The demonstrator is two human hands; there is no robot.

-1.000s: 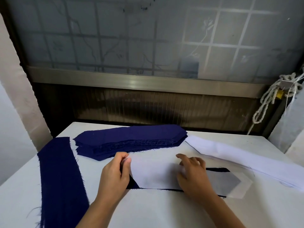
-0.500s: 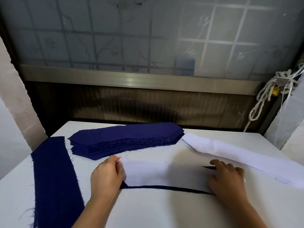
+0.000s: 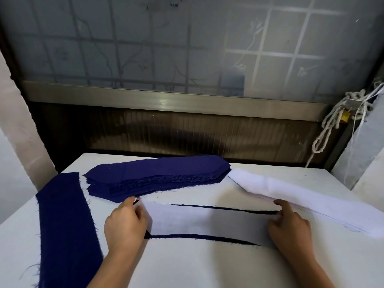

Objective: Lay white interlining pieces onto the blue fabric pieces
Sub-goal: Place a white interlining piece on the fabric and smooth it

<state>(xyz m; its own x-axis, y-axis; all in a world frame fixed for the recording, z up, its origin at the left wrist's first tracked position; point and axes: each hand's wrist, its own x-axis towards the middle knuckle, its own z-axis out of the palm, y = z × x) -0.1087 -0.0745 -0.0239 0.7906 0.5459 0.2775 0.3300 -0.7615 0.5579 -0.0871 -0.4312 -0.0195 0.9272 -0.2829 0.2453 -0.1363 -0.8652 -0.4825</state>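
The interlining piece (image 3: pixel 203 223) lies on a fabric piece (image 3: pixel 218 239) — fabric stack (image 3: pixel 158 175) behind, interlining pile (image 3: pixel 301 196) right, strip (image 3: pixel 64 225) left.

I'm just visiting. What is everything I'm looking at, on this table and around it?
table: one, white, fills the foreground
blue stack: one pile, navy, back centre of the table
blue strip: one, navy, left side of the table
white stack: one pile, white, right side of the table
interlining piece: one, white, centre, lying on the blue piece
blue piece: one, navy, under the interlining piece, only its edges show
window: one, frosted grey, behind the table
rope: one bundle, off-white, hanging at right
left hand: one, holds the interlining piece's left end
right hand: one, at its right end, grip unclear
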